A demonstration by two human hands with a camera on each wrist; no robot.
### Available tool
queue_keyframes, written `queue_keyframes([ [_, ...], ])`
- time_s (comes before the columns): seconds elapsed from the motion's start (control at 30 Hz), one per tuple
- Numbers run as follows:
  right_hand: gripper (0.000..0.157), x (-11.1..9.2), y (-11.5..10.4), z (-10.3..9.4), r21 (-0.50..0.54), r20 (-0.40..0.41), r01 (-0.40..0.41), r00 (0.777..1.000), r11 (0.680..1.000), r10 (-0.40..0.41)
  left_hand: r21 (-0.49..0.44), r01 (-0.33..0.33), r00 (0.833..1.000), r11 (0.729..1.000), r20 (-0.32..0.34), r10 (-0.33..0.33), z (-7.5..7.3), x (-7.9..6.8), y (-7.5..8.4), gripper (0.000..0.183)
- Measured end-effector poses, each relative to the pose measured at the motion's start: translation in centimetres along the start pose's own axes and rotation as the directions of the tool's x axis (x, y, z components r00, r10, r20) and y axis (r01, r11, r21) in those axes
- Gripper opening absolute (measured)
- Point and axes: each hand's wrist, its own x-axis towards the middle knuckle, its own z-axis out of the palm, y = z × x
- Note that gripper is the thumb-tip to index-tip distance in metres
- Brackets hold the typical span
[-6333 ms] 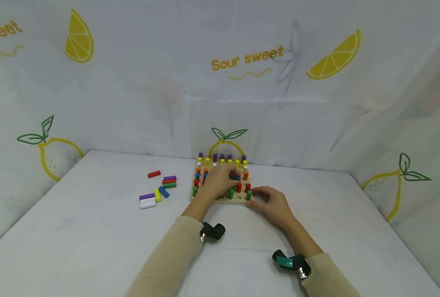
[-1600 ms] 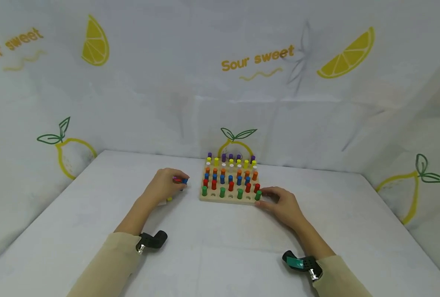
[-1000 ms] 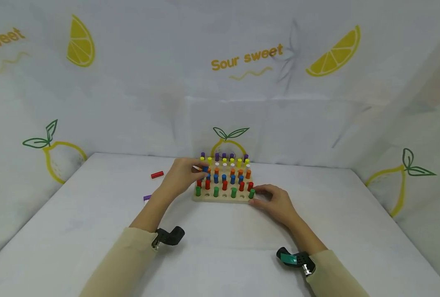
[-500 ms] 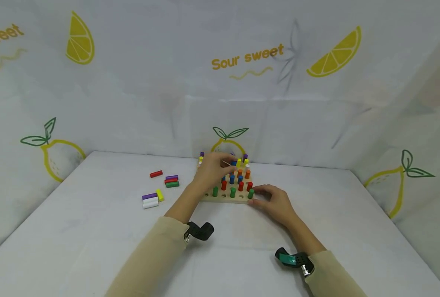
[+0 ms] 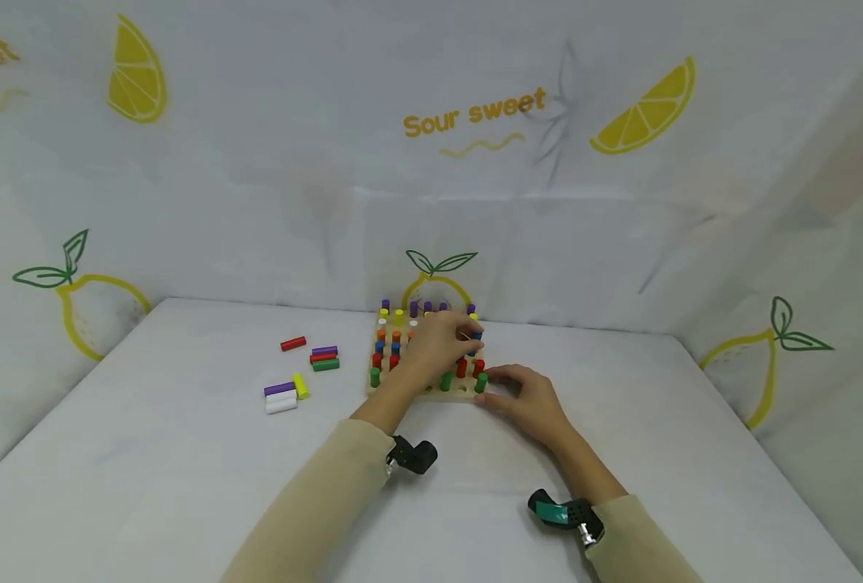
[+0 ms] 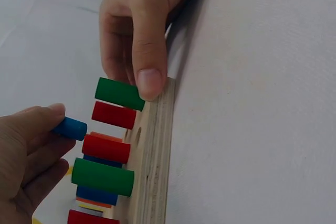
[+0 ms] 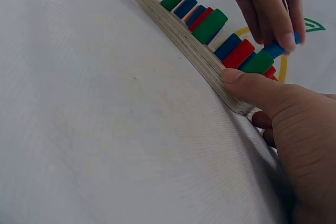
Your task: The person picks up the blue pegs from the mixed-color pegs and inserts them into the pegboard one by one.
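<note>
My left hand (image 5: 437, 346) reaches across the wooden pegboard (image 6: 159, 150) and pinches a blue peg (image 6: 72, 128) between thumb and fingertips. In the right wrist view the peg is tilted, just above the pegs at the board's right end. Rows of green (image 6: 105, 176), red (image 6: 107, 148), blue, orange, white, yellow and purple pegs stand in the board, some hidden behind my left hand and wrist. At the board's near right corner, my right hand (image 5: 529, 402) grips the edge, its thumb on the front face beside a green corner peg (image 5: 481, 382).
Left of the board lie loose pegs: a red one (image 5: 293, 344), a stacked purple, red and green (image 5: 325, 365) group, and a purple one (image 5: 279, 389) with a yellow (image 5: 300, 386) and white ones (image 5: 282, 407). A white cloth backdrop with lemon prints (image 5: 437, 291) rises behind the board.
My left hand went left to the loose pegs, took the blue peg from the table and carried it right across the board. My right hand stays at the corner.
</note>
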Motion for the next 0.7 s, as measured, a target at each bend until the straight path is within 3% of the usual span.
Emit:
queue_keyframes([
  [0.1,0.045,0.1,-0.1,0.0,0.006,-0.002,0.017,1.000,1.000,-0.017,-0.023,-0.005,1.000,1.000,0.030,0.006,0.5,0.3,-0.3,0.024],
  [0.43,0.042,-0.1,0.0,-0.1,0.014,-0.007,-0.007,1.000,1.000,0.008,0.034,0.012,0.999,0.999,0.044,-0.014,2.0,1.2,-0.8,0.022],
  [0.7,0.042,0.0,-0.2,-0.2,0.003,-0.007,0.000,1.000,1.000,0.000,0.037,0.073,0.996,0.997,0.052,-0.075,2.4,1.4,-1.2,0.020],
])
